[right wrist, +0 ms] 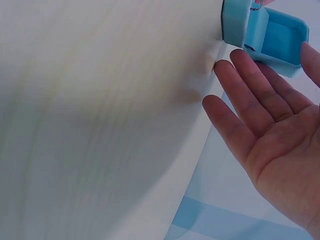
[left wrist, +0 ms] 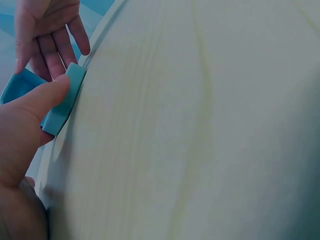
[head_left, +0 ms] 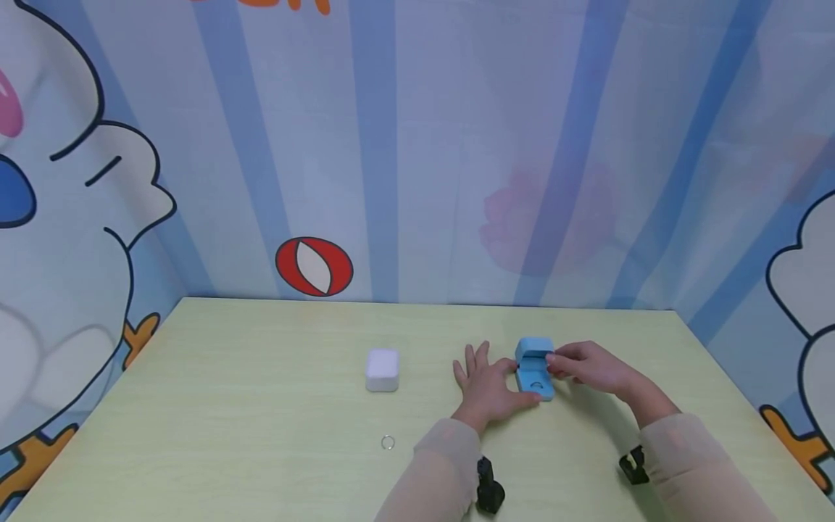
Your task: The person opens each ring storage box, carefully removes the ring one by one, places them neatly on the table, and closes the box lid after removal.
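Note:
A small light-blue ring box point(head_left: 535, 346) stands on the table with its lid raised. In its base sits a ring point(right wrist: 256, 7), seen at the top edge of the right wrist view. My left hand point(head_left: 489, 391) grips the base from the left, thumb at the front and index finger farther back, its other fingers spread. From the right, my right hand point(head_left: 595, 371) holds the lid point(right wrist: 286, 42) between thumb and index finger. Its remaining fingers extend loosely beside the box.
To the left stands a white rounded box point(head_left: 382, 371). Nearer the front, another ring point(head_left: 388, 436) lies on the pale wooden table point(head_left: 261, 406). A striped blue backdrop point(head_left: 430, 181) with cartoon figures rises behind the table.

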Tool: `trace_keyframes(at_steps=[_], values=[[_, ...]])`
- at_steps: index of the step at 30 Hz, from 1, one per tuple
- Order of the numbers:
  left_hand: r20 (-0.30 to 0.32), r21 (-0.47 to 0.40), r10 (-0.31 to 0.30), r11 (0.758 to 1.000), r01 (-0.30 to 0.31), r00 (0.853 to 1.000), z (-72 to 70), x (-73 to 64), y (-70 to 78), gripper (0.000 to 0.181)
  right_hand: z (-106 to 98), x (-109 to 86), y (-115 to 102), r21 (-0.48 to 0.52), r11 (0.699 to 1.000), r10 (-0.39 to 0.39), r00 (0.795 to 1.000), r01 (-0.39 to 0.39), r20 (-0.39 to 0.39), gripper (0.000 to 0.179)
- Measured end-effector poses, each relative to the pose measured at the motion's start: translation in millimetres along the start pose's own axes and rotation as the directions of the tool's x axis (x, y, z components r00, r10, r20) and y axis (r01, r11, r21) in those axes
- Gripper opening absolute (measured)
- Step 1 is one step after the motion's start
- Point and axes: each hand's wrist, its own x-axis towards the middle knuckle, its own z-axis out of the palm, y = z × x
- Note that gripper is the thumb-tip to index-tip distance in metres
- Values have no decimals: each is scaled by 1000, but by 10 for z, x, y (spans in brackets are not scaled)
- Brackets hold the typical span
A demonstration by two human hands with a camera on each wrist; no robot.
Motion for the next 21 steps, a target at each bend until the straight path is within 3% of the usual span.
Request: trace_keyframes(at_steps=[13,21], values=[[0,-8,-7,1000,7,1000,-20,-4,16,56,-26,-34,39,-3,999,-47,999,47,-23,37],[0,-1,-4,1000,4,1000,3,6,3,57,24,-50,46,-29,997,-80,995,78,-52,33]])
